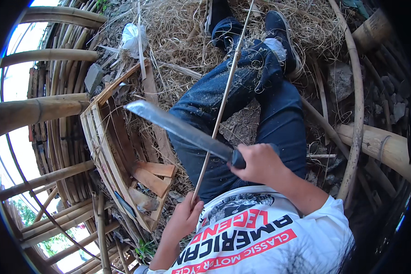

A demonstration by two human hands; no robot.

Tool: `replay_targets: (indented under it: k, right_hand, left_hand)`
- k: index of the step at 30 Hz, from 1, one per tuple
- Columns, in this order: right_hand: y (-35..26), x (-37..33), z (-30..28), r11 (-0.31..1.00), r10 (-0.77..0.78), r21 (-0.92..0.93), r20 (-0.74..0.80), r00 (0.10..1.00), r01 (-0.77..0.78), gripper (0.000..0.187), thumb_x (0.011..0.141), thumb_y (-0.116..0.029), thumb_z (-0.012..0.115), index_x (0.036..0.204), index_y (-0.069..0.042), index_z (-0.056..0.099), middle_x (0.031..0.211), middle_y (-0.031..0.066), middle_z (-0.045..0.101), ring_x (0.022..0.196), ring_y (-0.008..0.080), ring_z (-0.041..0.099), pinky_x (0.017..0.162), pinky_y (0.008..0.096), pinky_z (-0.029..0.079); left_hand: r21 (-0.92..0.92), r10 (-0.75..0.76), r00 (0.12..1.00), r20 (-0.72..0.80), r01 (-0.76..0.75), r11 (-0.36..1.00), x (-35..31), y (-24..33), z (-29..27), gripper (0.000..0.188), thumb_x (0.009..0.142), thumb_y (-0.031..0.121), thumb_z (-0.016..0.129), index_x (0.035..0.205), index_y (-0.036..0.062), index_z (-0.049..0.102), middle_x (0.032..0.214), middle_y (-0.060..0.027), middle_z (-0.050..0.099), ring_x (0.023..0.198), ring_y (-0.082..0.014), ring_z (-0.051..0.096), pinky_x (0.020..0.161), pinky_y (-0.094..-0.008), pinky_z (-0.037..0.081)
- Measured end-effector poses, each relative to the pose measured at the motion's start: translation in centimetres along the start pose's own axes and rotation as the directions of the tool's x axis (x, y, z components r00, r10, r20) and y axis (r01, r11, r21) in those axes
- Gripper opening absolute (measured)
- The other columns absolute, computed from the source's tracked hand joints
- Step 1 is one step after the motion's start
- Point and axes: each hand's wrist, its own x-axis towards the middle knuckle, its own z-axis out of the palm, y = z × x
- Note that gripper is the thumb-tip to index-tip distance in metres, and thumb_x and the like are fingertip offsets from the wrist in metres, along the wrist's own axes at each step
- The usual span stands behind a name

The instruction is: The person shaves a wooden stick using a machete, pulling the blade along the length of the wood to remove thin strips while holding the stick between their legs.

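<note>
Right hand [256, 165]: fingers closed round the dark handle of a big knife [178, 131], blade pointing left and slightly far. Left hand [186, 215]: fingers closed on the near end of a long thin strip [224, 95], close to the shirt [265, 228]. Strip sits mid-scene, running far and a bit right over the jeans [201, 104] and out past the shoes [281, 39]. Blade crosses the strip between left hand and knees — can't tell if they touch.

Near end is probably pinched by the body so the strip stays steady; the legs under it likely act as a rest. Handle held off to the right, presumably to lay the blade broadside across the strip and keep the fingers clear of it.

Materials: strip is pale, narrow, smooth-looking, bamboo-like, with a node partway. Blade is grey metal, long, straight, scuffed. Jeans are dark blue denim dusted with pale fine bits. Far ground carries a mat of curly, straw-coloured shavings [169, 34]. Left: a rough slatted wooden crate [98, 137], a grey angular block [94, 77], a crumpled whitish plastic bag [133, 39]. Right: thick round jointed bamboo [374, 146] — smooth, yellowish — and a rough stone [341, 81].
</note>
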Motion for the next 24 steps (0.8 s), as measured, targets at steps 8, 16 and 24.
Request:
replay_targets:
  k: [8, 16, 24]
  right_hand:
    - [-2.3, -3.1, 0.8, 0.980, -0.193, -0.012, 0.192, 0.962, 0.199, 0.066, 0.083, -0.064, 0.060, 0.071, 0.001, 0.058, 0.059, 0.0195, 0.062, 0.052, 0.0341, 0.064, 0.052, 0.0409, 0.052]
    - [-3.7, -4.8, 1.4, 0.977, -0.214, 0.064, 0.309, 0.927, 0.204, 0.063, 0.087, -0.060, 0.058, 0.077, 0.002, 0.058, 0.066, 0.0215, 0.064, 0.058, 0.0334, 0.066, 0.054, 0.0400, 0.053]
    - [-2.6, -4.4, 1.7, 0.967, -0.245, 0.007, 0.288, 0.926, 0.254, 0.065, 0.084, -0.065, 0.059, 0.077, 0.000, 0.059, 0.065, 0.0183, 0.064, 0.057, 0.0320, 0.065, 0.053, 0.0389, 0.053]
  left_hand:
    - [-0.317, 0.033, 0.979, 0.203, 0.034, 0.948, 0.7, -2.2, 0.8, 0.030, 0.087, 0.018, 0.072, 0.092, 0.0029, 0.047, 0.064, 0.0067, 0.037, 0.055, -0.0028, 0.032, 0.048, -0.0225, 0.029]
    - [-0.360, 0.050, 0.959, 0.279, 0.056, 0.931, 0.6, -1.6, 1.2, 0.036, 0.088, 0.017, 0.071, 0.111, -0.0033, 0.052, 0.083, 0.0032, 0.048, 0.067, -0.0012, 0.038, 0.056, -0.0178, 0.032]
    - [-0.513, 0.082, 0.981, 0.175, 0.020, 0.858, 0.2, -1.1, 2.6, 0.030, 0.094, 0.014, 0.062, 0.115, -0.0056, 0.053, 0.089, -0.0016, 0.054, 0.081, -0.0047, 0.047, 0.065, -0.0219, 0.042]
